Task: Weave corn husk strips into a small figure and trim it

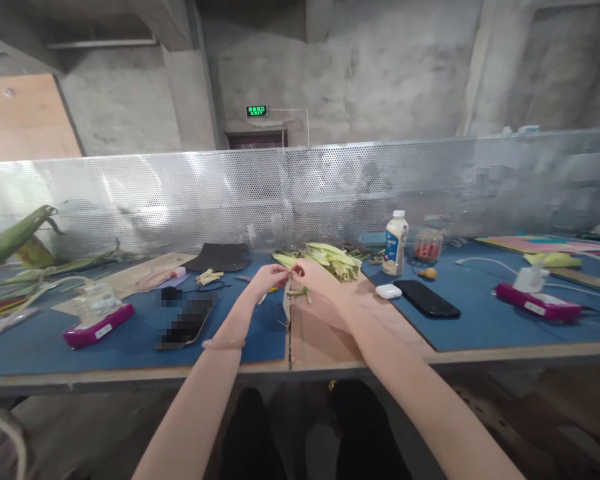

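Observation:
My left hand (267, 277) and my right hand (316, 275) meet over the middle of the blue-topped table (480, 320). Both are pinched on a narrow strip of pale green leaf (288, 293) that hangs down between them, with a small green knot (300, 292) beside it. Just behind the hands lies a heap of green-yellow husk leaves (330, 259). A bracelet (223, 344) rings my left wrist. A brown board (325, 333) lies under my right forearm.
A white drink bottle (395, 243), an earbud case (389, 291) and a black phone (427, 298) sit right of the hands. Magenta devices (97, 327) (537, 303) flank both sides. Long green leaves (15, 237) lie far left. A perforated metal screen (180, 193) backs the table.

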Motion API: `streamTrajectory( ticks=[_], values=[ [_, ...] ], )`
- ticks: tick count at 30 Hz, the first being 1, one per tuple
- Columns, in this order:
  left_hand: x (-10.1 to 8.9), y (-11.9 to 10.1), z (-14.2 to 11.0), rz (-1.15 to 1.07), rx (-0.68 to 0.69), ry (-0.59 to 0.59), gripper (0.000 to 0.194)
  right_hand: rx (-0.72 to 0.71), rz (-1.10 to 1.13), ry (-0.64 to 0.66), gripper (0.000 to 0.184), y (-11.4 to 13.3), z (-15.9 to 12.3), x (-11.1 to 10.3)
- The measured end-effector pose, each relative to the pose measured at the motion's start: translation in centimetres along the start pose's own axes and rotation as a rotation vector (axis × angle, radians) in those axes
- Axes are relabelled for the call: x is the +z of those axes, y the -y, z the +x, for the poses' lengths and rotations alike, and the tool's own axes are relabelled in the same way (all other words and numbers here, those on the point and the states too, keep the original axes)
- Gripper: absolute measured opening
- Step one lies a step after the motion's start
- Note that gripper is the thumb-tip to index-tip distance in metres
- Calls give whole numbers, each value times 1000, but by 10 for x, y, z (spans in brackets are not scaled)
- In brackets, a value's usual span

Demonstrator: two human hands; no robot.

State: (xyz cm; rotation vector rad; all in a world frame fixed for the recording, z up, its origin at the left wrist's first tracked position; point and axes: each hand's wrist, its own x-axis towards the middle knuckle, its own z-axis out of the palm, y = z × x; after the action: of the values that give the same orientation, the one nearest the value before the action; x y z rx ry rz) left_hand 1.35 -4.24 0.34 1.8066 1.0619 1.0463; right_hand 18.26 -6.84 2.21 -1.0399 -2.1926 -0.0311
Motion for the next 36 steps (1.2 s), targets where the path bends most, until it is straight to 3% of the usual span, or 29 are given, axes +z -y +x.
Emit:
streamTrajectory(
  ticks=[36],
  values=[
    [-1, 7, 6, -33, -19, -43, 25, 64, 60, 56, 24, 0, 1, 1]
  ],
)
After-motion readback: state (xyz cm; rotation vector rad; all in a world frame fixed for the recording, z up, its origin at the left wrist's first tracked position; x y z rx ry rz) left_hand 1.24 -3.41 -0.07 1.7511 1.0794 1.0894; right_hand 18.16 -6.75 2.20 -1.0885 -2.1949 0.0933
